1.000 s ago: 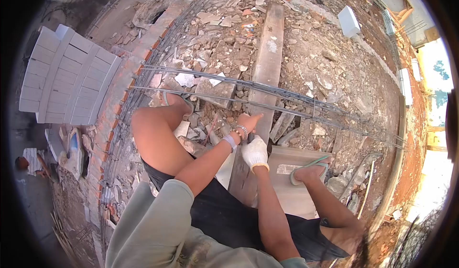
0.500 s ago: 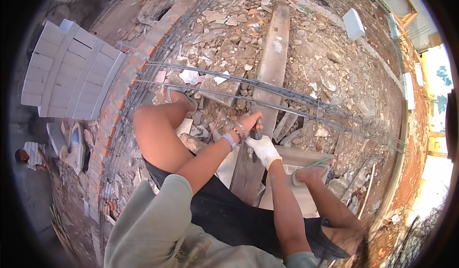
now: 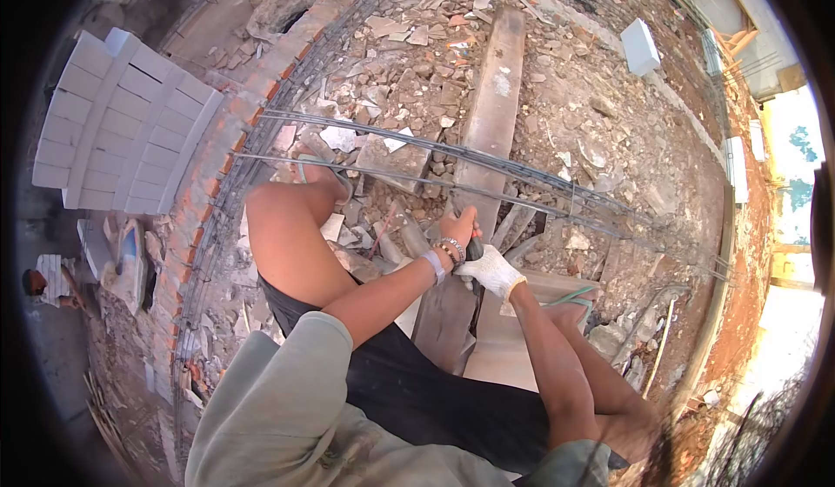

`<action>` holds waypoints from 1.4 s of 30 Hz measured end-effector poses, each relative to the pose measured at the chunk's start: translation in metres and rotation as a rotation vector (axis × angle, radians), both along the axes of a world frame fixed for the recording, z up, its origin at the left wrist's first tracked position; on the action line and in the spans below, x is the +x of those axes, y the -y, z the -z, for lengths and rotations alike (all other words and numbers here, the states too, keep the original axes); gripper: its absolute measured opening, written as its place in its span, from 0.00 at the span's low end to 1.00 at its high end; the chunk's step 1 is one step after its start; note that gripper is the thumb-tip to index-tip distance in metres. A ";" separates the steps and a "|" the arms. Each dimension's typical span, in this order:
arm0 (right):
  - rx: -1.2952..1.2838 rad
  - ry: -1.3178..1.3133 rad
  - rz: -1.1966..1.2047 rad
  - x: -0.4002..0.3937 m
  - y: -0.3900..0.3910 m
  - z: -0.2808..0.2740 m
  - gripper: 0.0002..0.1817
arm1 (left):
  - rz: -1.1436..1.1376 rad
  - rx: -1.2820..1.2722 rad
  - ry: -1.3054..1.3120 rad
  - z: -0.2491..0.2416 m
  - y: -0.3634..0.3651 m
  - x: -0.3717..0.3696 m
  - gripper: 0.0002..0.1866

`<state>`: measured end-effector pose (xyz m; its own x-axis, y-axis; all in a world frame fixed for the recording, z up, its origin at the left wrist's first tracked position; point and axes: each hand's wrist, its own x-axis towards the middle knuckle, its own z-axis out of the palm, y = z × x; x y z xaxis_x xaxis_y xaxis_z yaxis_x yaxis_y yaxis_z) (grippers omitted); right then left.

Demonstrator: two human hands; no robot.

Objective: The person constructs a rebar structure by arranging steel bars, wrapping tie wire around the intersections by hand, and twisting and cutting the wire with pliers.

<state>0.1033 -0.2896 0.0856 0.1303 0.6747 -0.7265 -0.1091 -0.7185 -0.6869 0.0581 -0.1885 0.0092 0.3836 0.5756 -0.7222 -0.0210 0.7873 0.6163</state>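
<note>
My left hand [image 3: 459, 226], bare and with bracelets at the wrist, is closed around a dark-handled hand tool [image 3: 474, 249]. My right hand [image 3: 492, 272], in a white knit glove, is closed at the lower part of the same tool, right against the left hand. Most of the tool is hidden by the fingers, and I cannot tell its kind. Both hands are over a long wooden plank [image 3: 492, 113] that runs away from me between my legs. Just beyond the hands, thin steel rebar rods [image 3: 417, 143] cross above the plank.
Broken brick and concrete rubble [image 3: 391, 87] covers the ground. To the left, a stack of pale blocks [image 3: 122, 130] stands beyond a low brick edge [image 3: 209, 183] lined with rebar. A single white block [image 3: 640, 47] lies at upper right. Another person [image 3: 54, 280] is at far left.
My right hand has shifted slightly right, and its forearm has swung outward to the right. The left hand has moved a little downward, still on the tool.
</note>
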 end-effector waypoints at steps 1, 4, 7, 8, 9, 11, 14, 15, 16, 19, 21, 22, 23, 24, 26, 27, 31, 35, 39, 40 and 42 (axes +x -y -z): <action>-0.005 0.010 -0.023 0.003 -0.001 -0.001 0.08 | 0.008 0.011 -0.015 0.000 0.000 0.002 0.13; 0.010 0.026 -0.060 0.007 -0.001 0.000 0.07 | 0.017 0.027 -0.042 0.005 0.003 0.001 0.15; 0.017 -0.012 -0.073 0.011 0.000 0.000 0.07 | 0.003 0.017 -0.024 0.008 0.007 0.002 0.14; 0.017 -0.015 -0.066 0.012 0.000 0.002 0.07 | 0.002 0.023 -0.020 0.007 0.008 0.003 0.14; 0.017 -0.014 -0.063 0.012 -0.001 0.003 0.07 | -0.002 0.030 -0.013 0.006 0.008 0.004 0.14; 0.011 -0.025 -0.032 0.013 -0.001 0.004 0.07 | 0.018 0.053 -0.030 0.005 0.004 0.006 0.14; -0.045 -0.076 0.046 0.006 -0.005 0.010 0.07 | 0.131 -0.013 0.038 -0.001 -0.011 -0.003 0.14; -0.035 -0.152 0.139 0.001 -0.005 0.011 0.08 | 0.185 -0.053 0.076 -0.002 -0.019 -0.007 0.14; -0.031 -0.229 0.235 -0.009 -0.005 0.011 0.08 | 0.290 -0.123 0.105 0.005 -0.026 -0.012 0.18; 0.012 -0.474 0.466 -0.033 -0.010 0.016 0.08 | 0.640 -0.082 0.080 0.012 -0.052 -0.030 0.21; 0.114 -0.674 0.613 -0.049 -0.015 0.020 0.07 | 0.688 -0.190 0.213 0.020 -0.061 -0.034 0.23; 0.095 -0.704 0.661 -0.057 -0.020 0.016 0.07 | 0.717 -0.242 0.252 0.017 -0.066 -0.037 0.22; 0.161 -0.839 0.681 -0.062 -0.019 0.021 0.08 | 0.747 -0.295 0.290 0.014 -0.069 -0.039 0.22; 0.229 -0.973 0.699 -0.066 -0.016 0.030 0.09 | 0.733 -0.357 0.278 -0.007 -0.069 -0.041 0.21; 0.353 -1.249 0.713 -0.070 -0.010 0.049 0.12 | 0.712 -0.378 0.459 0.021 -0.068 -0.033 0.20; 0.343 -1.254 0.703 -0.067 -0.010 0.052 0.12 | 0.702 -0.392 0.549 0.021 -0.068 -0.030 0.20; 0.144 -0.919 0.574 -0.049 -0.008 0.028 0.12 | 0.672 -0.310 0.326 0.020 -0.055 -0.020 0.22; -0.149 -0.302 0.232 -0.026 -0.010 -0.005 0.17 | 0.421 -0.320 0.299 0.014 -0.040 -0.018 0.20; -0.333 0.855 -0.084 -0.036 -0.014 -0.026 0.30 | 0.194 -0.310 0.294 0.017 -0.021 0.000 0.16; -0.289 0.959 -0.061 -0.046 -0.017 -0.030 0.32 | 0.154 -0.298 0.277 0.012 -0.019 0.004 0.16; -0.280 1.219 -0.077 -0.065 -0.018 -0.019 0.31 | 0.077 -0.272 0.241 0.002 -0.015 0.009 0.15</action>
